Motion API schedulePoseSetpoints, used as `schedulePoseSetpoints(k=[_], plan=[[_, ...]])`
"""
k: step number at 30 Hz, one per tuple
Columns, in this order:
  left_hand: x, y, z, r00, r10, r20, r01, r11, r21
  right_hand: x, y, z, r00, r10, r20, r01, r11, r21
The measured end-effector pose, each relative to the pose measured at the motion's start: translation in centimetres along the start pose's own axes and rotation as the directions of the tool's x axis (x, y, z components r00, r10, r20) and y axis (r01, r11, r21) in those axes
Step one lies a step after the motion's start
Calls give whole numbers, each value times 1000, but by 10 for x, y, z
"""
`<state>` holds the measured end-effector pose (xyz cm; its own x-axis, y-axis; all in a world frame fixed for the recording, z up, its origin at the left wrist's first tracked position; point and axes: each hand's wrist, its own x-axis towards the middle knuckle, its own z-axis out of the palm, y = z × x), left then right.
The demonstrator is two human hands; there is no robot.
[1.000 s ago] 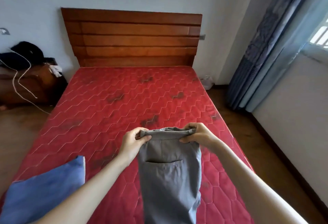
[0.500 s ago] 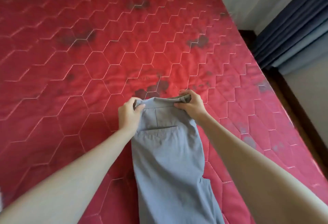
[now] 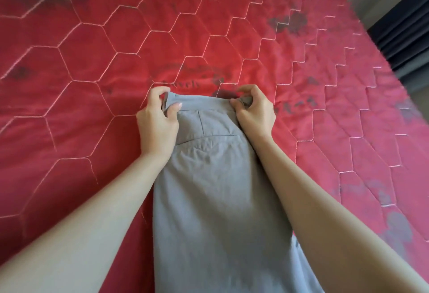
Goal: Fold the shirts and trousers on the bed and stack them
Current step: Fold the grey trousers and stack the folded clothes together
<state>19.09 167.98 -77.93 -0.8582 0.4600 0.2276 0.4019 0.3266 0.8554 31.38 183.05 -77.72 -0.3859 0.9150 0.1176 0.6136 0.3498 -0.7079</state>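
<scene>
A pair of grey trousers [image 3: 216, 190] lies lengthwise on the red quilted mattress [image 3: 92, 83], folded leg on leg, waistband at the far end and a back pocket facing up. My left hand [image 3: 156, 122] pinches the waistband's left corner. The right corner of the waistband is pinched by my right hand [image 3: 254, 111]. Both hands rest low against the mattress. The trouser legs run toward me and out of the bottom of the view.
The mattress's right edge [image 3: 399, 88] drops off beside a dark blue curtain [image 3: 404, 30] and a strip of floor at the right. Mattress surface stretches to the left and beyond the hands.
The hands have brought the trousers' waistband down from the air onto the mattress and a little farther out. My view has tilted down, so the headboard and blue garment are out of view.
</scene>
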Motion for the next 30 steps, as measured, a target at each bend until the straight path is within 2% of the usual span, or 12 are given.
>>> schedulePoseSetpoints(k=[4, 6, 8, 10, 12, 15, 17, 19, 23, 26, 28, 30], plan=[[2, 2, -3, 997, -34, 64, 34, 999, 10, 4, -4, -2, 996, -6, 84, 14, 996, -91], [3, 6, -9, 983, -76, 167, 71, 997, 37, 2, -15, -9, 982, 15, 188, 12, 990, -142], [3, 18, -17, 951, -136, 279, 113, 989, 98, -9, -29, -19, 971, 80, 223, -38, 981, -189], [-8, 31, -26, 937, -117, 329, 15, 955, 296, -33, -42, -32, 982, 105, 159, -62, 965, -254], [-30, 45, -34, 923, 25, 384, -211, 868, 450, -67, -49, -42, 995, -4, 97, 34, 949, -313], [-61, 61, -30, 819, 287, 496, -512, 756, 408, -103, -52, -41, 965, -159, 209, 228, 904, -362], [-75, 59, -21, 766, 243, 595, -565, 697, 442, -115, -41, -36, 935, -119, 333, 252, 885, -392], [-87, 40, -14, 749, 135, 649, -562, 648, 514, -121, -21, -34, 911, -93, 402, 288, 840, -460], [-96, 15, -16, 810, 150, 567, -512, 652, 559, -117, 8, -35, 900, -192, 392, 380, 786, -487], [-94, 16, -15, 815, 152, 559, -512, 640, 573, -111, 24, -60, 913, -136, 384, 337, 780, -527], [-94, 20, -14, 813, 103, 573, -494, 645, 584, -119, 42, -93, 935, -18, 353, 198, 855, -480], [-94, 25, -14, 808, 32, 588, -480, 615, 626, -144, 61, -134, 969, 81, 232, 16, 922, -387]])
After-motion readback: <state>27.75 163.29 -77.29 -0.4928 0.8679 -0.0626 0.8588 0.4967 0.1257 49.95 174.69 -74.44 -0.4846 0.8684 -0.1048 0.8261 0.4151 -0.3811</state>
